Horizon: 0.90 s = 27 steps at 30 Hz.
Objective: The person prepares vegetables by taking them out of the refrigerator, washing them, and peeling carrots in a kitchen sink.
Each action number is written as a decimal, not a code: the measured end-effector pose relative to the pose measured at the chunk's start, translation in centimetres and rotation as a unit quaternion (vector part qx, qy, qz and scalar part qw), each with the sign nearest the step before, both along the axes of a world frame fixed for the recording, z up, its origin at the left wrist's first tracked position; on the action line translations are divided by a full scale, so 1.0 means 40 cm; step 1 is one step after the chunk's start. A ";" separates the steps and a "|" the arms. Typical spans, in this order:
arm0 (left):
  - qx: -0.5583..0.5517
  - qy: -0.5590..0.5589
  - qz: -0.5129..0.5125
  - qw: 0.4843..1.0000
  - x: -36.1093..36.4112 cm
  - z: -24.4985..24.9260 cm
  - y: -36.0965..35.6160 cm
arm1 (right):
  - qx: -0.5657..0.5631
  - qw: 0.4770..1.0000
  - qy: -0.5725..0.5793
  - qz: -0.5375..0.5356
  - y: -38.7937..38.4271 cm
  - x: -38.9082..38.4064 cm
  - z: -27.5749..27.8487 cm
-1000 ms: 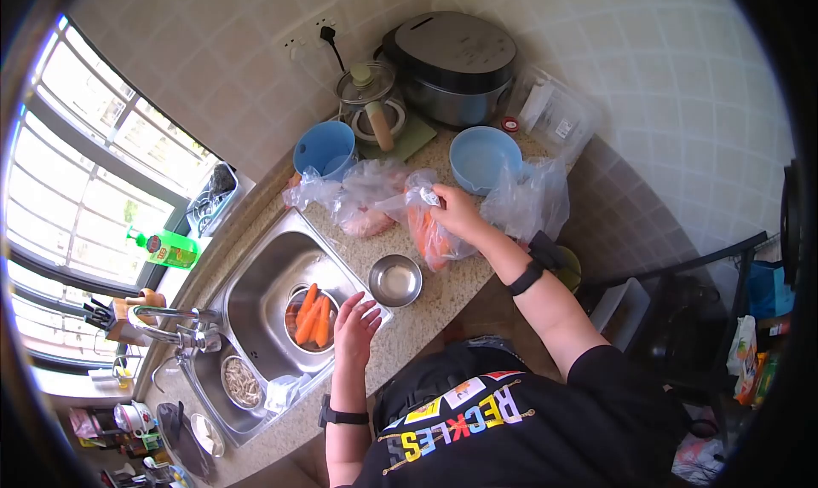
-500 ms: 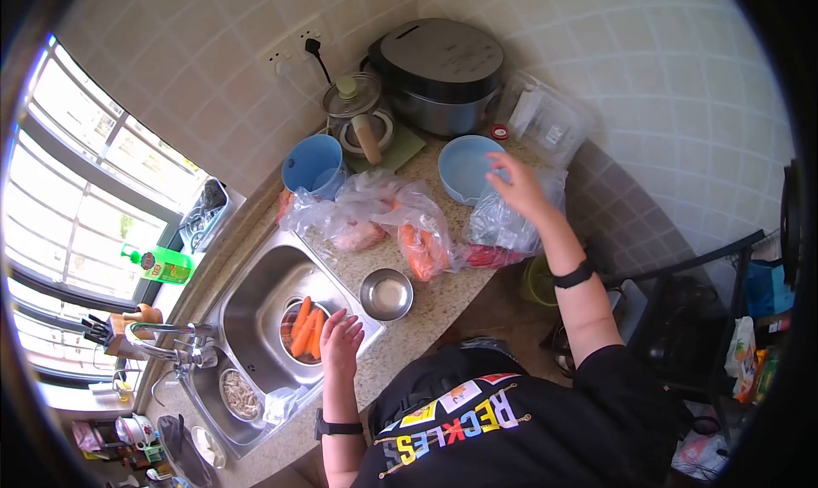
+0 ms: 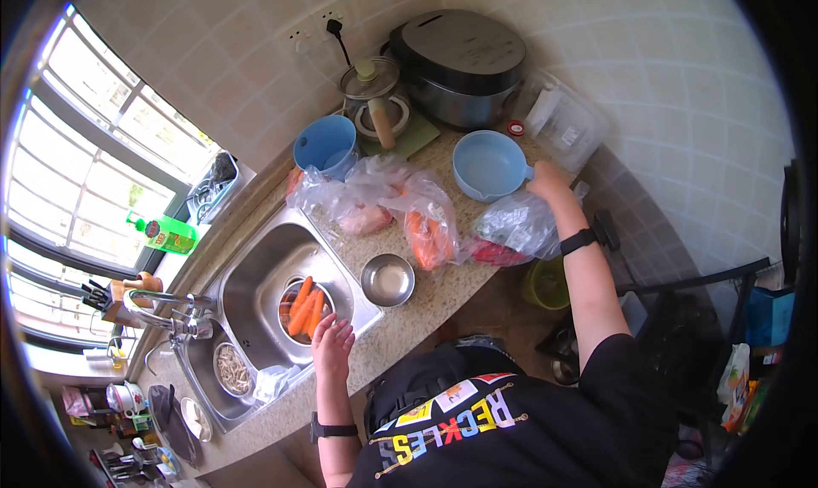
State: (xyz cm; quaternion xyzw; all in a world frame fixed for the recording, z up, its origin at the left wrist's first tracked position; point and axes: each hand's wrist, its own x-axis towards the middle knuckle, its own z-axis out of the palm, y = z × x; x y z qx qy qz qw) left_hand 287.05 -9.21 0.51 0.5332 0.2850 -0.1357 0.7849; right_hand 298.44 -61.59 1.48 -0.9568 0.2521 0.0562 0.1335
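Observation:
My right hand is closed around the short handle of a light blue bowl, which stands on the counter. Just below that hand lies a clear plastic bag with something red at its lower edge. Over the sink's near edge hovers my left hand, fingers loosely stretched and holding nothing. It is nearest to a round container in the sink with several carrots. A small steel bowl sits on the counter between my two hands.
Plastic bags holding carrots and pinkish meat lie mid-counter. Behind them are a blue bucket-like container, a lidded pot and a rice cooker. The faucet rises by the sink; shredded pale food fills a bowl in the smaller basin.
My right hand has moved from above the blue bowl's right side to its handle and closed on it. My left hand stays over the sink's edge. The camera view has shifted slightly.

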 end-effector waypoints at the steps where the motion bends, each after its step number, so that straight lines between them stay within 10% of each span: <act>1: 0.002 0.002 0.002 1.000 -0.008 -0.001 0.006 | -0.036 0.999 -0.015 -0.006 0.004 0.006 0.007; 14: -0.011 0.004 0.004 1.000 -0.049 -0.020 0.004 | -0.207 0.971 -0.119 0.002 -0.019 -0.009 -0.037; 21: -0.004 0.000 -0.014 1.000 -0.041 -0.017 -0.011 | -0.039 0.999 -0.035 0.013 -0.040 -0.004 0.057; 27: -0.004 0.003 -0.013 1.000 -0.042 -0.028 -0.004 | -0.086 0.972 -0.206 0.076 -0.032 -0.083 0.204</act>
